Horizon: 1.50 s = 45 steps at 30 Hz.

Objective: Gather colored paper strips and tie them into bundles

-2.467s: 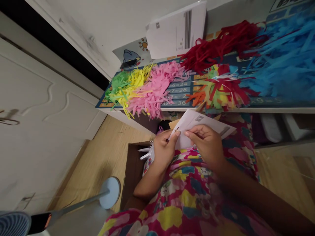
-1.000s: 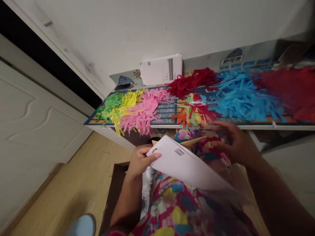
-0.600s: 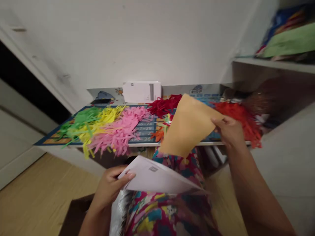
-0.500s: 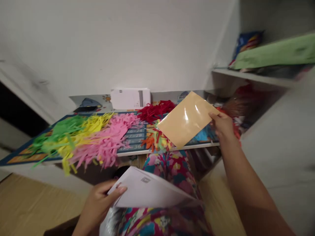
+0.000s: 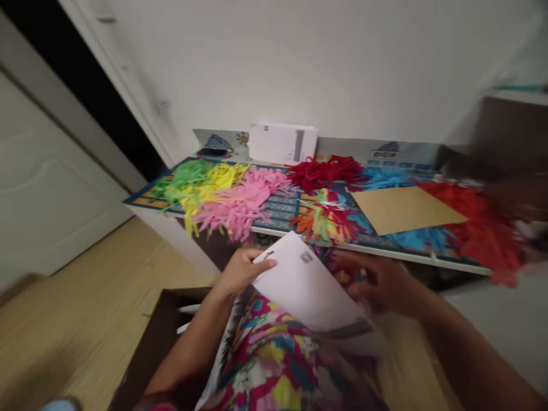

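My left hand [image 5: 247, 268] grips the near-left corner of a white printed sheet [image 5: 308, 279], thumb on top, above my lap. A small grey square is printed near its upper corner, and a dark band crosses its blurred lower end. Whether several sheets lie together I cannot tell. My right hand [image 5: 372, 279] is blurred at the sheet's right side, with thumb and fingers apart and nothing seen between them. A tan sheet [image 5: 406, 210] lies on the desk, over blue shredded strips [image 5: 422, 238] and beside red-orange strips [image 5: 479, 228].
Green [image 5: 188, 178], yellow [image 5: 214, 185], pink [image 5: 252, 200] and dark red [image 5: 323, 173] paper-like strips cover the desk, with a mixed-colour bunch [image 5: 327, 220] near its front edge. A white printed stack [image 5: 278, 142] leans on the wall beside a dark phone-like object [image 5: 214, 152]. An open brown box [image 5: 149, 342] stands lower left.
My right hand has let go of the tan sheet on the desk's right side and come down beside the white sheet. My left hand still holds the white sheet. The view has swung left.
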Motion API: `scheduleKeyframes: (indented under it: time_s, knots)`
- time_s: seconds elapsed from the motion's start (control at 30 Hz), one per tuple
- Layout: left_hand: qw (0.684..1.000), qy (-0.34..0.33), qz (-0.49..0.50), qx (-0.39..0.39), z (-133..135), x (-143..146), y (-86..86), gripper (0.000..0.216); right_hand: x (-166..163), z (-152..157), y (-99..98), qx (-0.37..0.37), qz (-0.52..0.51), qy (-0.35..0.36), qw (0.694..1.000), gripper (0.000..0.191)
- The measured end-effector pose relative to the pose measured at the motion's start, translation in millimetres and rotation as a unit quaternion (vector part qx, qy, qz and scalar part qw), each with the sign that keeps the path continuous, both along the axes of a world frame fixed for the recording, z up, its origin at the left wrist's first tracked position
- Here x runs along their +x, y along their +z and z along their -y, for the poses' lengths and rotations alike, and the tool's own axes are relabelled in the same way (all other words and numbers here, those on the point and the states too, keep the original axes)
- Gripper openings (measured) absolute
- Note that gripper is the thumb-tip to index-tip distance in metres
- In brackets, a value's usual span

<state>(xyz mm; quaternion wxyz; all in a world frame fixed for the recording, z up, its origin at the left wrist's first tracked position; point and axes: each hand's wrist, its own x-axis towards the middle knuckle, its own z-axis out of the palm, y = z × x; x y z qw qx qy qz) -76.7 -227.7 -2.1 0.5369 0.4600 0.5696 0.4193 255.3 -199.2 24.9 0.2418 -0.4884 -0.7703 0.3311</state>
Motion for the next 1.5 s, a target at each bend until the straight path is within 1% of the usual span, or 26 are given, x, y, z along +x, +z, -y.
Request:
scheduleKeyframes:
  time_s: [0.07, 0.1, 0.17, 0.27, 0.33, 0.4, 0.47, 0.53, 0.6, 0.67, 0.73, 0.8, 0.83, 0.87, 1.0, 1.07, 1.13, 1.17, 1.2, 1.23, 1.3, 1.33, 1.37, 1.4, 1.47, 1.5]
  knots:
    - [0.999, 0.003, 0.038, -0.018, -5, 1, -0.6, 0.046, -28, 17, -9.9, -0.087, 0.005, 0.113, 0.99, 0.048]
    - [0.998, 0.01, 0.059, -0.021, -6, 0, -0.6, 0.046, -37, 20, -13.7, -0.109, -0.003, 0.123, 0.986, 0.044]
    - [0.992, 0.042, 0.118, -0.003, -7, -4, -0.1, 0.049, -46, 16, -18.0, -0.127, -0.036, 0.099, 0.986, 0.039]
    - [0.962, 0.106, 0.241, 0.073, -4, -8, -3.5, 0.066, -50, 0, -14.9, -0.151, -0.115, 0.018, 0.982, 0.044]
    - [0.944, 0.118, 0.29, 0.101, -1, -5, -11.5, 0.075, -55, -9, -9.5, -0.154, -0.178, -0.041, 0.971, 0.048]
    - [0.948, 0.098, 0.285, 0.098, 2, 6, -22.9, 0.083, -67, -12, -4.8, -0.128, -0.224, -0.082, 0.963, 0.049]
    - [0.96, 0.074, 0.248, 0.104, 6, 20, -33.2, 0.089, -84, -10, -1.7, -0.074, -0.229, -0.098, 0.966, 0.046]
    - [0.965, 0.086, 0.198, 0.148, 8, 33, -37.5, 0.097, -102, -1, 0.8, 0.001, -0.201, -0.121, 0.972, 0.043]
    - [0.958, 0.112, 0.16, 0.21, 10, 39, -33.7, 0.113, -118, 12, 3.9, 0.076, -0.173, -0.133, 0.973, 0.042]
    - [0.945, 0.113, 0.15, 0.268, 14, 39, -24.6, 0.132, -131, 25, 8.1, 0.114, -0.175, -0.069, 0.975, 0.044]
    - [0.937, 0.102, 0.161, 0.293, 20, 34, -15.4, 0.141, -141, 34, 11.8, 0.124, -0.199, 0.064, 0.97, 0.054]
    - [0.94, 0.105, 0.167, 0.278, 27, 28, -10.2, 0.139, -151, 38, 12.6, 0.127, -0.206, 0.175, 0.954, 0.064]
    - [0.943, 0.107, 0.167, 0.267, 31, 25, -9.3, 0.134, -155, 38, 11.4, 0.129, -0.194, 0.201, 0.952, 0.068]
    - [0.945, 0.104, 0.169, 0.259, 35, 22, -9.3, 0.129, -160, 38, 9.3, 0.131, -0.172, 0.206, 0.954, 0.072]
    - [0.944, 0.096, 0.187, 0.254, 50, 17, -10.5, 0.121, -177, 39, -1.9, 0.147, -0.088, 0.151, 0.973, 0.075]
    - [0.946, 0.157, 0.179, 0.218, 51, 15, -8.7, 0.102, -182, 38, -3.7, 0.174, -0.071, 0.17, 0.967, 0.068]
    - [0.939, 0.237, 0.165, 0.187, 45, 11, -5.2, 0.074, -177, 27, -1.0, 0.203, -0.069, 0.197, 0.957, 0.062]
    - [0.931, 0.267, 0.165, 0.186, 39, 7, -3.0, 0.065, -171, 15, 1.7, 0.221, -0.073, 0.18, 0.956, 0.059]
    - [0.923, 0.286, 0.171, 0.192, 33, 3, -0.8, 0.062, -163, -2, 4.5, 0.241, -0.077, 0.131, 0.959, 0.058]
    - [0.916, 0.296, 0.18, 0.201, 25, -2, 1.6, 0.061, -153, -23, 6.9, 0.257, -0.079, 0.054, 0.962, 0.06]
    - [0.907, 0.302, 0.199, 0.216, 10, -13, 6.5, 0.063, -131, -70, 7.1, 0.265, -0.033, -0.179, 0.947, 0.067]
    - [0.904, 0.304, 0.205, 0.222, 3, -18, 9.0, 0.064, -122, -93, 3.9, 0.233, 0.015, -0.269, 0.934, 0.081]
    - [0.902, 0.303, 0.207, 0.227, -6, -22, 11.7, 0.064, -114, -113, -1.6, 0.184, 0.076, -0.309, 0.93, 0.094]
    - [0.902, 0.3, 0.207, 0.232, -15, -25, 14.4, 0.062, -109, -129, -9.0, 0.13, 0.128, -0.322, 0.929, 0.098]
    - [0.902, 0.293, 0.203, 0.242, -38, -28, 19.6, 0.059, -105, -147, -25.8, 0.054, 0.18, -0.304, 0.934, 0.094]
    - [0.905, 0.285, 0.198, 0.245, -51, -28, 21.9, 0.057, -105, -149, -32.9, 0.04, 0.186, -0.292, 0.937, 0.088]
